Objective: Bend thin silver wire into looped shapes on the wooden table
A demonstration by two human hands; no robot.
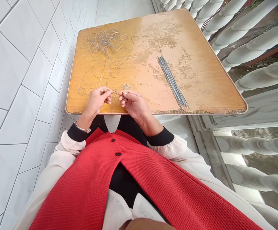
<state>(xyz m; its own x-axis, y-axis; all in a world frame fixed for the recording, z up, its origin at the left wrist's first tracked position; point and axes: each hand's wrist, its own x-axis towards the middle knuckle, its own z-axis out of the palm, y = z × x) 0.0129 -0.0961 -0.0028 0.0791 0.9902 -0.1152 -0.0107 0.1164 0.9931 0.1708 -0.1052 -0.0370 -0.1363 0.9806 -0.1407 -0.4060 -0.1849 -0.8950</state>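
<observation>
My left hand [97,99] and my right hand [134,103] are close together over the table's near edge. Both pinch a thin wire [115,90], thumb against fingers, and a short curved length of it shows in the gap between them. Just beyond my left hand, several loose bent wires [100,76] lie on the wood. Farther back is a tangled heap of curly thin wire [105,40]. To the right of my right hand, a bundle of straight grey wires [172,81] lies slantwise, one wire sticking out at its far end.
The wooden table [143,67] has a worn, peeling surface and a chipped near edge. A white tiled wall [28,80] runs along the left. On the right stands a white balustrade [244,44] with turned posts.
</observation>
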